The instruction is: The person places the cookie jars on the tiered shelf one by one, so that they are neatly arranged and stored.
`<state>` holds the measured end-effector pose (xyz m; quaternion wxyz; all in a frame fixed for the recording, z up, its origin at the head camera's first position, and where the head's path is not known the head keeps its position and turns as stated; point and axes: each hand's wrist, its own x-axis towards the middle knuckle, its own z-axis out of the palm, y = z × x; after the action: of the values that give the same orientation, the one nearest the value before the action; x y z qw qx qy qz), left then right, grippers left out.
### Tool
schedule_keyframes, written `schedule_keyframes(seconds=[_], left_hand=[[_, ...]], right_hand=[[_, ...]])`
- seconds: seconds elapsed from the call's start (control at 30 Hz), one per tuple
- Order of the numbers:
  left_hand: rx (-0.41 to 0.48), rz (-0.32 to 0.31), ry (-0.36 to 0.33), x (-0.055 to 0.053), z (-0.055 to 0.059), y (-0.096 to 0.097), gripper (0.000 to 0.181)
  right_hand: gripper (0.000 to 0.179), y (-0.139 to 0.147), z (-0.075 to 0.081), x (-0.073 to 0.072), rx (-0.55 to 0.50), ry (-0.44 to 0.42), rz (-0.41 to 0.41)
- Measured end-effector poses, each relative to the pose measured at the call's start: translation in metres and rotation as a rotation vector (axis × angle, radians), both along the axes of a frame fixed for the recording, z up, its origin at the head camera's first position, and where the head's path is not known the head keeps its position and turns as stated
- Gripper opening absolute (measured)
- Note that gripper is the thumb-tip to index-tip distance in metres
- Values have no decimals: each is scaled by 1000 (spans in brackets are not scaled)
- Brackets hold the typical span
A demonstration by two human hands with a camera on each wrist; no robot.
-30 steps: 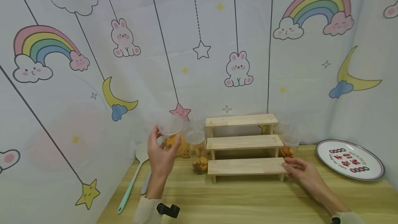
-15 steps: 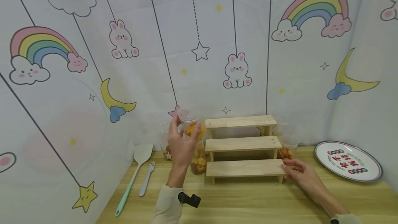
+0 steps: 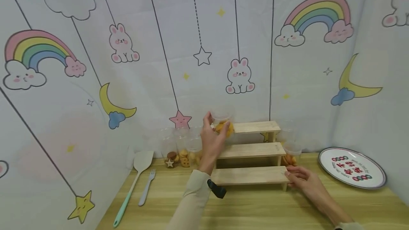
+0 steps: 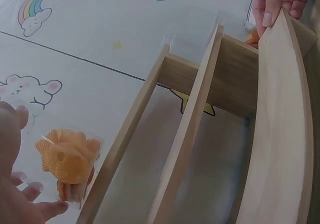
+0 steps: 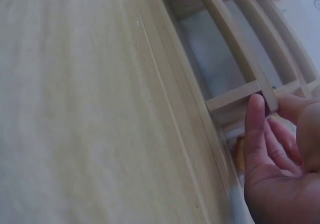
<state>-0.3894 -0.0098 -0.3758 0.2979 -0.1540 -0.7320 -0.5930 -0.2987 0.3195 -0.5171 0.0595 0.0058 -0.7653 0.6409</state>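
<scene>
My left hand [image 3: 211, 144] grips a clear plastic jar [image 3: 224, 128] with orange cookies inside. It holds the jar at the left end of the top step of a three-step wooden rack [image 3: 250, 175]. From the left wrist view, shell-like orange cookies [image 4: 68, 156] show through the jar wall, beside the top board's edge. Thumb and fingers of my right hand [image 3: 305, 184] pinch the right end of the lowest step. The right wrist view shows the thumb and fingers [image 5: 256, 129] around that corner. My left forearm hides part of the rack's left side.
Several clear jars of cookies [image 3: 169, 157] stand left of the rack, against the patterned backdrop. More jars [image 3: 290, 155] are behind its right end. A spatula [image 3: 131, 187] and a fork [image 3: 147, 188] lie at left; a white plate [image 3: 353, 168] is at right.
My left hand has carried the jar rightward, from among the jars at left to the rack's top step. My right hand keeps its pinch on the lowest step.
</scene>
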Motion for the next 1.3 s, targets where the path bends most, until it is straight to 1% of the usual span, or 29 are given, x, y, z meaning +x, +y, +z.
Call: schedule_keyframes(seconds=[0.13,0.2,0.27,0.33,0.4,0.47,0.53,0.7,0.8,0.9,1.03,1.13,1.3], left_hand=[[-17,30,-5,-11,-4,10,80],[-40,23,-7,-15,-5,17,80],[-77,-4,-12,-17,-6,26,82],[-137,-44,-25,-19,-6,35,86],[-224,-62,-61,-20,-8,45,91],[-317,-58,-96,-19,-9,53,96],[-376,-49,-132,-18,-11,61,98],[-463,20,-164,-14,-11,75,93],[-521,83,-174,-13,-11,81,92],[-592,159,-179,-15,-12,88,92],[-673,251,-139,-19,-15,96,91],[-678,278,-107,-18,-19,98,81],[-661,281,-75,-18,-28,99,65]], right_hand=[[58,-2,-3,-2,-8,-11,7],[59,-2,-3,-3,-9,-14,12],[59,-3,-3,-3,-10,-17,13],[59,-3,-2,-3,-13,-17,13],[58,-3,-2,-3,-15,-17,10],[58,-4,-2,-3,-17,-17,9],[59,-4,-2,-3,-15,-19,13],[60,-3,-2,-2,-15,-21,13],[60,-2,-1,-2,-14,-26,10],[61,-2,0,-2,-9,-37,18],[62,-1,0,-2,1,-44,20],[61,-1,0,-1,-2,-41,13],[59,0,-1,-1,-13,-32,19]])
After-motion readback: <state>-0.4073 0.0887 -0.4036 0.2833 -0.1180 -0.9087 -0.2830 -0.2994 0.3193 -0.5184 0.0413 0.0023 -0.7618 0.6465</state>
